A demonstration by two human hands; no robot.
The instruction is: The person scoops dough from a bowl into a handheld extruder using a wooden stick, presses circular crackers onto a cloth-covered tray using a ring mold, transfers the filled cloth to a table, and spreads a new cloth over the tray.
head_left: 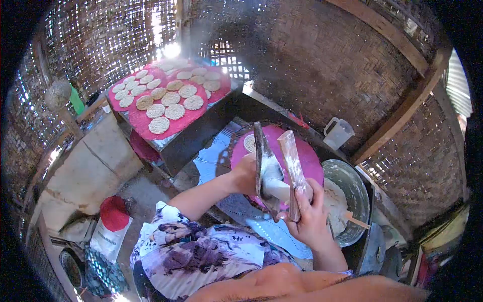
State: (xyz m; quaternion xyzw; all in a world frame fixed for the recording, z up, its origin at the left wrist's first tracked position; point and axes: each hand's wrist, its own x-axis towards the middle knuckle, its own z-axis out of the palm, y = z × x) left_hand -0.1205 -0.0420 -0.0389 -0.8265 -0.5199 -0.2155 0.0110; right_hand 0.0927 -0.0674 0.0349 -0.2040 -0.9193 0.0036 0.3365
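My left hand (245,173) is wrapped round the dark wooden body of a hand press (260,161), which is dusted white inside. In my right hand (309,211) is the press's paler wooden handle piece (293,158). A whitish cylinder spans the gap between the two parts. Below the press lies a round pink cloth (312,156), with one lacy white round of dough (249,143) near its left edge. To the right of my right hand stands a large bowl (359,194) holding pale dough (336,204). A flat wooden spatula (357,220) rests at the bowl's side.
At the back left, a dark raised stand (193,136) bears pink cloths (186,118) covered with several lacy rounds. A clear plastic jug (338,133) stands by the woven wall (322,65). On the floor at left are a red bundle (113,213) and a white bag (106,242).
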